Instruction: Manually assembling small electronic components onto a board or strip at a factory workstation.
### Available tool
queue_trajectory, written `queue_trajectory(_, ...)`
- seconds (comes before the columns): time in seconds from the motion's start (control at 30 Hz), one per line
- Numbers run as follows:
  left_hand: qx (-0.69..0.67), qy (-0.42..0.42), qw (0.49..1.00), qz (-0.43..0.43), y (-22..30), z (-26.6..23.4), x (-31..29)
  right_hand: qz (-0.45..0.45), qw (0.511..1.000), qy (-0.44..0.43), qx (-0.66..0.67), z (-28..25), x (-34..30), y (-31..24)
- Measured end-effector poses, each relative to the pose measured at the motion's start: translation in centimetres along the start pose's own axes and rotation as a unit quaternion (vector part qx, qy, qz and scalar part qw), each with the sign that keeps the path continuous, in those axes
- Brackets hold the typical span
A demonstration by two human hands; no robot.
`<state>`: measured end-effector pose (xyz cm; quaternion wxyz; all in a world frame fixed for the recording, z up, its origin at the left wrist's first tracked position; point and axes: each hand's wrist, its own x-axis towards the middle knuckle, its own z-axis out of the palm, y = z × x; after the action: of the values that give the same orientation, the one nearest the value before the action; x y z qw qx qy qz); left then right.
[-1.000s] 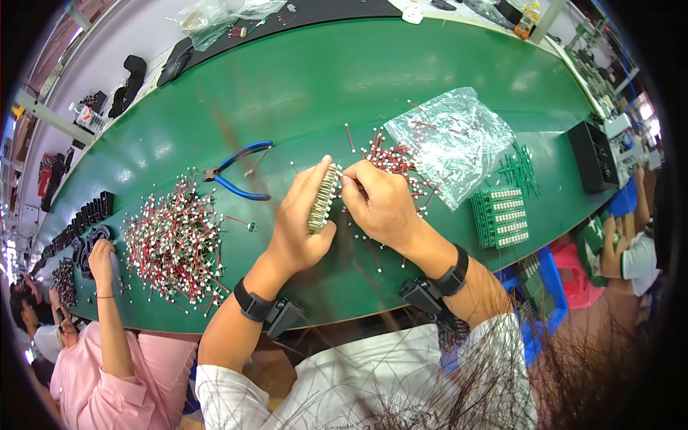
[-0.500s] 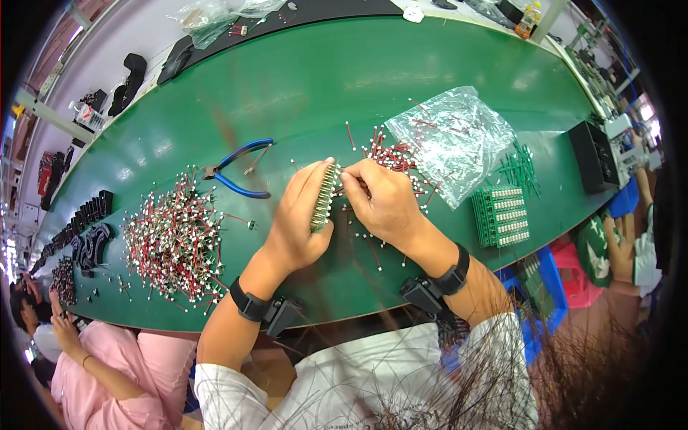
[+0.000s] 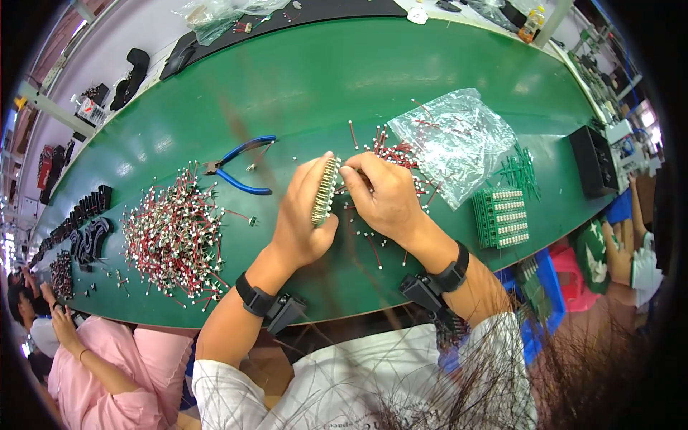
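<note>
My left hand (image 3: 295, 218) grips a circuit board panel (image 3: 327, 190), tilted nearly on edge, with white connectors along its rows. Close against its upper right edge, my right hand (image 3: 388, 199) has thumb and forefinger pinched; whatever is between them is too small to make out. Just beyond the right hand lies a small heap of red cables with white connectors (image 3: 393, 152). A far larger pile of red-wired connector pieces (image 3: 174, 240) spreads to the left of my left hand. Blue-handled cutting pliers (image 3: 244, 188) rest above that pile, jaws pointing left.
A clear plastic bag (image 3: 459, 140) lies beyond the right hand. To its right are a stack of green boards (image 3: 500, 218), loose green strips (image 3: 522, 169) and a black box (image 3: 593, 161). Black parts (image 3: 87, 208) line the left edge, where a person in pink (image 3: 118, 358) sits.
The left hand and panel have shifted very slightly, with the panel turned a little more edge-on. The right hand stays pinched beside it.
</note>
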<state>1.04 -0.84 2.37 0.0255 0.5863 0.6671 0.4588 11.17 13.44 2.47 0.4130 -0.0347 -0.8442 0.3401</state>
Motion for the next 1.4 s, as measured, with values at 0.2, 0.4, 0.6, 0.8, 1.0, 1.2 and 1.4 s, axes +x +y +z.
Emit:
queue_trajectory(0.2, -0.057, 0.180, 0.978, -0.088, -2.2, -0.8, -0.4, 0.005, 0.999, -0.028, -0.038, -0.7, -0.1, 0.6)
queue_trajectory(0.4, -0.106, 0.234, 0.960, -0.110, -3.5, -1.0, -0.6, 0.000, 0.981, -0.177, -0.084, -1.2, -0.2, 0.8)
queue_trajectory(0.6, -0.067, 0.210, 0.969, -0.109, -3.2, -1.2, -0.6, -0.007, 0.970, -0.214, -0.113, -1.0, -0.2, 1.9)
queue_trajectory(0.8, -0.071, 0.201, 0.972, -0.099, -3.4, -0.9, -0.5, -0.063, 0.963, -0.189, -0.182, 0.3, -0.5, 2.7)
queue_trajectory(1.0, -0.015, 0.204, 0.976, -0.078, -4.1, -1.0, -0.8, -0.066, 0.973, -0.145, -0.165, 0.3, -0.2, 2.3)
queue_trajectory(1.2, -0.011, 0.201, 0.977, -0.067, -4.3, -0.8, -0.9, 0.031, 0.996, -0.046, 0.067, -0.6, 0.5, 2.0)
queue_trajectory(1.4, -0.019, 0.190, 0.979, -0.067, -4.3, -0.8, -0.9, 0.166, 0.957, -0.049, 0.234, -0.9, 0.0, 1.0)
